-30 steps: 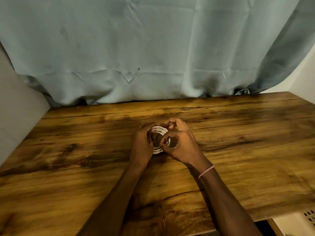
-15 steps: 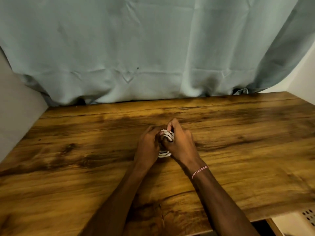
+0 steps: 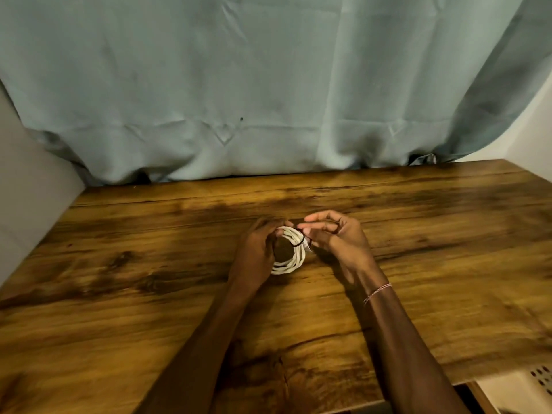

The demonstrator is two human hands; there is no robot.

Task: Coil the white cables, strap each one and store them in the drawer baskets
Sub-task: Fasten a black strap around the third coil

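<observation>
text: none legible — labels: none | brands: none | numbers: none

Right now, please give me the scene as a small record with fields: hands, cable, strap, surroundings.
left hand: grips the white cable coil over the table
right hand: pinches the dark strap at the coil's upper right
dark strap: looped across the coil's strands
table: wooden, under both hands
background: teal curtain
lower right corner: part of a white basket with holes

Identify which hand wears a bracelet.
The right hand, pinching the black strap: a thread bracelet circles its wrist; the left hand, gripping the cable coil, has none.
</observation>
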